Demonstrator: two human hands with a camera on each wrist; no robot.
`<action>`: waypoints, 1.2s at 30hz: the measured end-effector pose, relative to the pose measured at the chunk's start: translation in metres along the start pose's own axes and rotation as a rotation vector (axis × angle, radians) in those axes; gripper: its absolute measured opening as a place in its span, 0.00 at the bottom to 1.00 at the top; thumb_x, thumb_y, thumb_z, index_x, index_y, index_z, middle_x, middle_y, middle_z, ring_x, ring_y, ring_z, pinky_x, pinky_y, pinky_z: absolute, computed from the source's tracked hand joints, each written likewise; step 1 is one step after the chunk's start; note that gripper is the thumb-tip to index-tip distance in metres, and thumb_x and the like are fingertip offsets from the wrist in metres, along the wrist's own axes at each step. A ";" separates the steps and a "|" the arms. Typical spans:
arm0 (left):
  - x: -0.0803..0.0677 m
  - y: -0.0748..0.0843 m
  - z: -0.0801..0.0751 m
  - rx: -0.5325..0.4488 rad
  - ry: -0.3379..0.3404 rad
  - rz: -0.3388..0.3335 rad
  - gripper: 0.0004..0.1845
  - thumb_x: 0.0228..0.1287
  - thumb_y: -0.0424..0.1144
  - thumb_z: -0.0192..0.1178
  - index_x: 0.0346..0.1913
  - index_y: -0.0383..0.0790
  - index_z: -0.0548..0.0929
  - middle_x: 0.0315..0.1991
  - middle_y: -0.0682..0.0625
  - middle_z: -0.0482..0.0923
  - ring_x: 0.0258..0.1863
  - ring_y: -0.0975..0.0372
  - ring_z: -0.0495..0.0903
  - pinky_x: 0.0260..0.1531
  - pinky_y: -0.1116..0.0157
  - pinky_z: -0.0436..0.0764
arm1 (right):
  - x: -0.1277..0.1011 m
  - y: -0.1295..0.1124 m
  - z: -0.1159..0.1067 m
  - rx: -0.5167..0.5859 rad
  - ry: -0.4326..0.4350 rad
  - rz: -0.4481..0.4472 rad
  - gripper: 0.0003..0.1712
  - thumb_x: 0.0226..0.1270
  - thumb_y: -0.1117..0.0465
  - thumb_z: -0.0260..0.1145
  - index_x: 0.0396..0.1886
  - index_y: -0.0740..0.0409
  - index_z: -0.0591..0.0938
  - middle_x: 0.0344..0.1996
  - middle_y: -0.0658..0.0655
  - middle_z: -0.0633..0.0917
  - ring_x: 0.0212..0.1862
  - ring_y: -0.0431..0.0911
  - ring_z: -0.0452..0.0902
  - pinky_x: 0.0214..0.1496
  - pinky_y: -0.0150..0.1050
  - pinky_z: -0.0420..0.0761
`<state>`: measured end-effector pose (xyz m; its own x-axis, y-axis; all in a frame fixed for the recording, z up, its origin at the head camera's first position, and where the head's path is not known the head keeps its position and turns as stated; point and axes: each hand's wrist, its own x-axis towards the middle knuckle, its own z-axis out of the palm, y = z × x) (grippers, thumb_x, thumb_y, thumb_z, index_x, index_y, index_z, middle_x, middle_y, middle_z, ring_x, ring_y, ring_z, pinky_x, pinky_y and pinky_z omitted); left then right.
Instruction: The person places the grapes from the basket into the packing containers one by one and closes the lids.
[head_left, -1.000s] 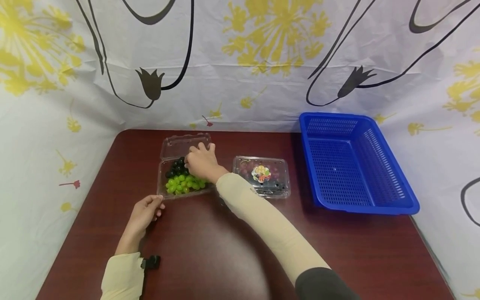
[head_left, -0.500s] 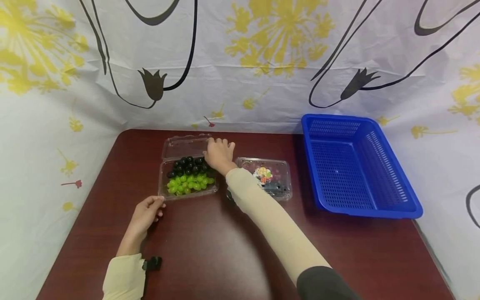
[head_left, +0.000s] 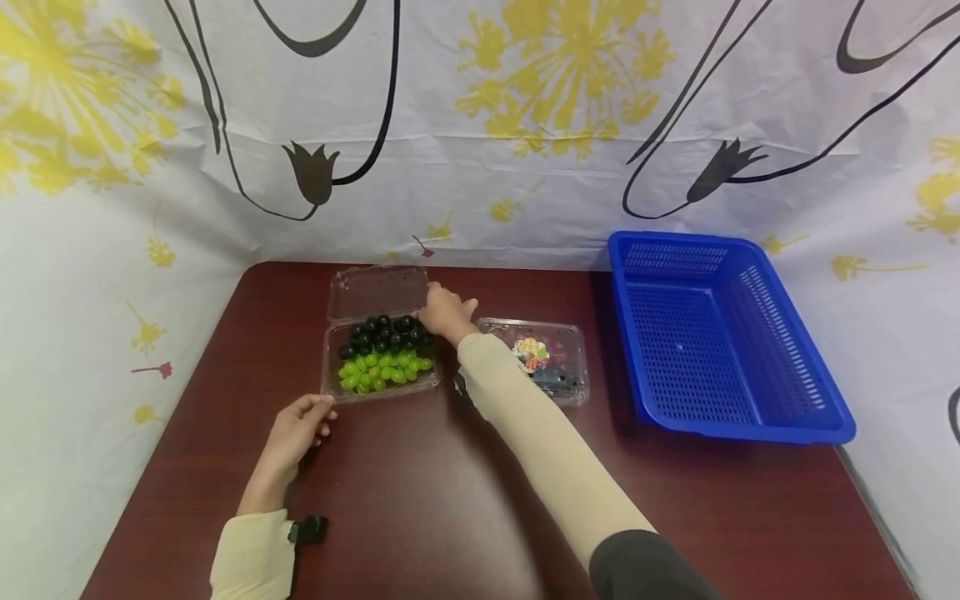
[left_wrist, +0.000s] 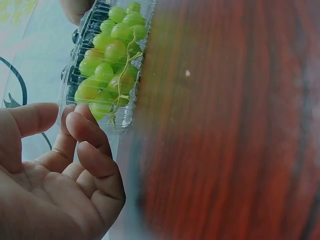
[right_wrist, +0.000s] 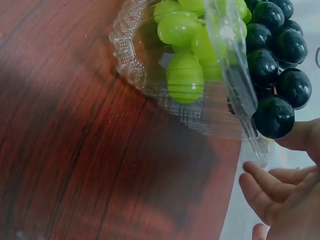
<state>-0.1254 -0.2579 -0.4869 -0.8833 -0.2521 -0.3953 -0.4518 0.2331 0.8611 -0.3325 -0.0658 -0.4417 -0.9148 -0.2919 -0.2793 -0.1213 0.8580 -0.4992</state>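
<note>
Right hand fingers loosely spread, touching the open clamshell lid's corner; left hand half-curled, fingertips at its near corner, gripping nothing.

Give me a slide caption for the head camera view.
Right hand at the open grape clamshell's lid; left hand near its front corner.

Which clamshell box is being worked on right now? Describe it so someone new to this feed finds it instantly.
Start at the blue basket on the right of the dark red table and look left past the shut clear box with a round sticker. The next box, the open clamshell, is the one. Its lid is folded back, green grapes at the near side, black grapes behind, with the right hand at its far right corner.
</note>
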 end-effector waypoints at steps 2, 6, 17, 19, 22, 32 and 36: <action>-0.001 0.000 0.000 -0.006 0.002 0.001 0.21 0.75 0.49 0.47 0.54 0.33 0.74 0.33 0.58 0.77 0.27 0.67 0.74 0.31 0.67 0.74 | 0.000 -0.001 0.000 -0.012 0.026 0.015 0.39 0.67 0.48 0.65 0.73 0.52 0.62 0.63 0.54 0.77 0.65 0.54 0.70 0.68 0.58 0.52; -0.002 0.000 0.001 -0.012 0.006 0.002 0.21 0.75 0.49 0.47 0.54 0.33 0.73 0.32 0.59 0.76 0.27 0.67 0.73 0.31 0.67 0.73 | -0.002 -0.002 0.000 -0.022 0.088 0.024 0.35 0.62 0.49 0.69 0.67 0.51 0.70 0.61 0.53 0.78 0.61 0.54 0.72 0.63 0.57 0.57; -0.002 0.001 -0.001 0.006 0.006 0.001 0.22 0.75 0.49 0.46 0.55 0.33 0.73 0.33 0.58 0.77 0.27 0.67 0.74 0.31 0.68 0.74 | -0.004 -0.001 0.004 0.100 0.154 0.035 0.29 0.57 0.54 0.74 0.53 0.52 0.70 0.47 0.53 0.82 0.53 0.53 0.73 0.60 0.55 0.55; -0.001 0.001 -0.001 -0.001 0.005 0.000 0.21 0.75 0.49 0.46 0.55 0.33 0.72 0.33 0.59 0.77 0.27 0.67 0.74 0.31 0.67 0.73 | -0.004 0.000 0.003 0.111 0.163 0.038 0.26 0.56 0.54 0.74 0.49 0.52 0.70 0.44 0.53 0.80 0.51 0.53 0.74 0.59 0.55 0.55; 0.000 0.001 -0.001 -0.003 0.004 -0.002 0.21 0.75 0.49 0.46 0.55 0.33 0.72 0.33 0.59 0.77 0.27 0.67 0.74 0.31 0.67 0.73 | -0.004 0.002 0.003 0.111 0.165 0.036 0.24 0.56 0.54 0.74 0.46 0.52 0.71 0.41 0.53 0.78 0.48 0.53 0.74 0.59 0.56 0.55; -0.001 0.001 -0.002 0.018 0.007 0.015 0.22 0.76 0.49 0.45 0.56 0.33 0.72 0.35 0.56 0.77 0.28 0.67 0.74 0.31 0.68 0.74 | -0.006 0.010 -0.001 0.115 0.167 -0.045 0.13 0.56 0.68 0.64 0.36 0.53 0.70 0.38 0.53 0.74 0.42 0.50 0.66 0.51 0.52 0.52; -0.001 0.001 -0.001 0.019 0.009 0.014 0.22 0.76 0.49 0.45 0.56 0.33 0.72 0.35 0.56 0.77 0.27 0.67 0.74 0.31 0.68 0.74 | -0.012 0.011 -0.008 0.163 0.175 -0.111 0.13 0.53 0.70 0.61 0.34 0.52 0.68 0.36 0.52 0.71 0.40 0.50 0.61 0.47 0.49 0.47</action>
<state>-0.1250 -0.2587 -0.4854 -0.8882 -0.2576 -0.3804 -0.4421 0.2547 0.8600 -0.3263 -0.0492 -0.4373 -0.9538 -0.2905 -0.0764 -0.1738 0.7412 -0.6485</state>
